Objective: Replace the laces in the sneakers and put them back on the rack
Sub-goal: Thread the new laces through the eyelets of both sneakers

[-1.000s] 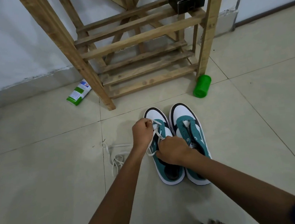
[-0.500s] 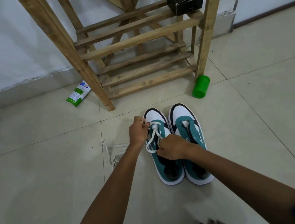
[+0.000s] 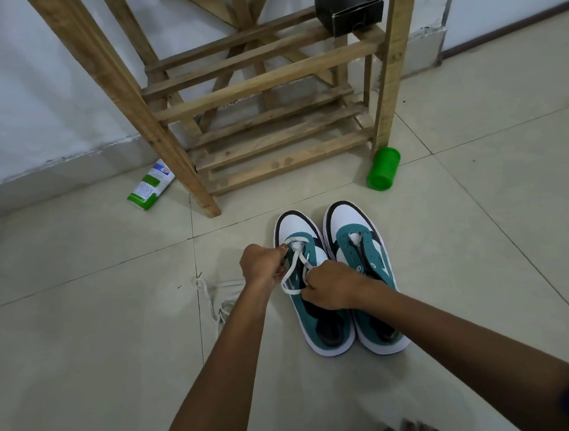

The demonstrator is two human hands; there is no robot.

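On the tiled floor, just in front of the wooden slatted rack [image 3: 265, 89], we see from the head camera a pair of teal-and-white sneakers standing side by side, toes towards the rack. The left sneaker [image 3: 311, 281] carries a flat white lace [image 3: 298, 265] threaded only through its eyelets nearest the toe; the right sneaker [image 3: 367, 270] shows no lace at all. Our left hand [image 3: 263, 265] has its fingers curled, pinching one run of the lace beside the toe end. Our right hand [image 3: 334, 285] is curled over the middle of the same shoe, its fingers gripping the other run. A second loose white lace [image 3: 215, 304] lies on the floor just left of our left forearm.

We judge the lacing of the first shoe to be at its start. The next move calls for evening the two ends, then feeding each tip across to the next eyelet up.

Nearby sit a green plastic cylinder [image 3: 383, 169] by the rack's right leg, a green-and-white tube [image 3: 149, 186] by its left leg, and a black box [image 3: 349, 7] on a shelf.
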